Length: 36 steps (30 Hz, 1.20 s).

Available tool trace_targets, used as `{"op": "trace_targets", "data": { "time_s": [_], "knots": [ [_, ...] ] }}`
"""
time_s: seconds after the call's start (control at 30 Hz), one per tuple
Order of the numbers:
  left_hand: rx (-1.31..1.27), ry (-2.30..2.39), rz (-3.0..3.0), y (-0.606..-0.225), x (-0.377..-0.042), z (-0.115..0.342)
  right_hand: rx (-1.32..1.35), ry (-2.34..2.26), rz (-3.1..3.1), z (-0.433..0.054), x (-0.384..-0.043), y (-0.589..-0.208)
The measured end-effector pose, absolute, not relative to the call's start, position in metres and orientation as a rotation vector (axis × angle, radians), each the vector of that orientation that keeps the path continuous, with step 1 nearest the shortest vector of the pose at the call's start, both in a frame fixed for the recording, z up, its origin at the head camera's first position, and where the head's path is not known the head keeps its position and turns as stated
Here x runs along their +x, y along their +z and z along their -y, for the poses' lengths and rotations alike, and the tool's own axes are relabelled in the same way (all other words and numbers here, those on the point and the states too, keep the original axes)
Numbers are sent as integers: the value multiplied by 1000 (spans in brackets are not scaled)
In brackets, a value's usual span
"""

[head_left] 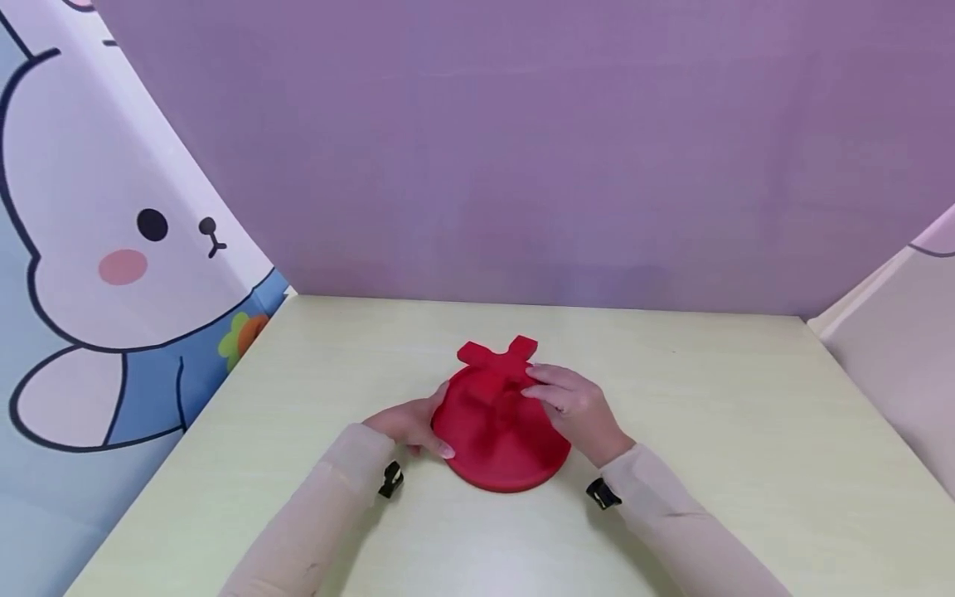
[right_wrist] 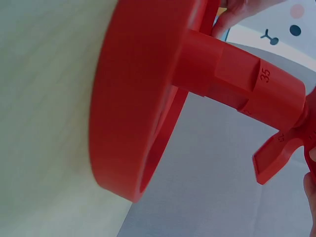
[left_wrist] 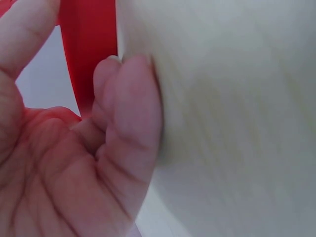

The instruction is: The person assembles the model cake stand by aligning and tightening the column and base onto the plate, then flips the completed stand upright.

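A red round dish-like base (head_left: 515, 464) stands on the table, and a thick stepped red post (right_wrist: 237, 79) rises from its middle. Raised numbers, including 35, show on the post in the right wrist view. On top of the post sits a red piece with several arms (head_left: 494, 358). My left hand (head_left: 414, 421) grips the base's rim at the left, thumb towards the near side. In the left wrist view, that hand's curled fingers (left_wrist: 133, 108) lie against the red rim. My right hand (head_left: 582, 410) pinches the armed piece at its right side; its fingertips partly show in the right wrist view.
The pale table (head_left: 746, 431) extends around the red object. A purple panel (head_left: 552, 157) stands along the table's back edge. To the left is a panel with a cartoon animal (head_left: 119, 199), and to the right a pale panel (head_left: 895, 332).
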<state>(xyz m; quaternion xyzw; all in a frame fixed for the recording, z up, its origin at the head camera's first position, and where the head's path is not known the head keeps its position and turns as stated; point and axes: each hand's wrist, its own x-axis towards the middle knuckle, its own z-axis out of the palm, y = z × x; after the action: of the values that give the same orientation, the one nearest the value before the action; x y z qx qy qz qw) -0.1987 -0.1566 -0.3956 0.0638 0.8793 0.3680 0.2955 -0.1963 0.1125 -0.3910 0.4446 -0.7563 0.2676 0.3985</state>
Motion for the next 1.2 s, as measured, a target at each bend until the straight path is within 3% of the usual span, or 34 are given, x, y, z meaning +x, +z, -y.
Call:
{"op": "trace_targets", "data": {
  "time_s": [0.67, 0.97, 1.2],
  "knots": [
    [139, 968, -2339, -396, -200, 152, 1259, 688, 1970, -127, -191, -391],
    [126, 969, -2335, -394, -203, 153, 1107, 842, 2163, -131, -205, -349],
    [111, 985, -2318, -396, -202, 152, 1143, 821, 2533, -127, -212, -330]
  ]
}}
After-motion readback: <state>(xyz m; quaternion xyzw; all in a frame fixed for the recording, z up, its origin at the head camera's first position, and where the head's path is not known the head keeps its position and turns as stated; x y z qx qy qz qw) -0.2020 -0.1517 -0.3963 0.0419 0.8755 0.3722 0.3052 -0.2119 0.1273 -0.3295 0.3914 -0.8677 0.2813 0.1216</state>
